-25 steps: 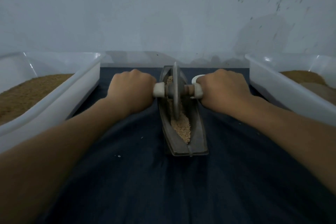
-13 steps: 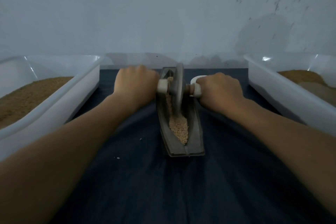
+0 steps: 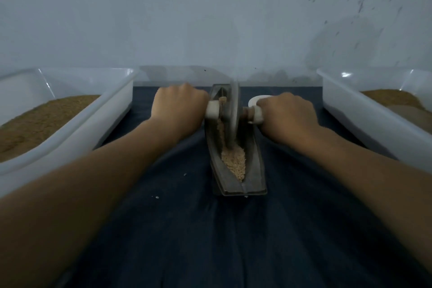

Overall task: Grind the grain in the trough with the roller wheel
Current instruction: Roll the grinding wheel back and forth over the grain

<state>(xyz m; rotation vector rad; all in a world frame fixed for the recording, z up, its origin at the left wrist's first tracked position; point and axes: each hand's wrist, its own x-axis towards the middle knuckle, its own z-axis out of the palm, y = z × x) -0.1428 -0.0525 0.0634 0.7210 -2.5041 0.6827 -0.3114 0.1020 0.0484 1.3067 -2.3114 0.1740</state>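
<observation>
A dark, boat-shaped metal trough [image 3: 254, 177] lies lengthwise on a dark blue cloth [image 3: 210, 241]. Pale crushed grain [image 3: 234, 161] fills its groove, heaped toward the near end. A grey roller wheel [image 3: 233, 110] stands upright in the groove at the far half of the trough. My left hand [image 3: 178, 110] grips the left handle, whose white collar [image 3: 212, 109] shows beside the wheel. My right hand [image 3: 288, 116] grips the right handle next to its white collar [image 3: 256, 114]. The handles themselves are hidden inside my fists.
A white plastic tub [image 3: 93, 119] with brown meal stands at the left. Another white tub [image 3: 364, 121] with brown and grey meal stands at the right. A small white round object [image 3: 258, 98] peeks out behind my right hand. A pale wall rises close behind. A few crumbs dot the cloth.
Both hands pushed the wheel away from me along the groove, from the trough's middle toward its far end. More of the grain heap at the near end lies uncovered.
</observation>
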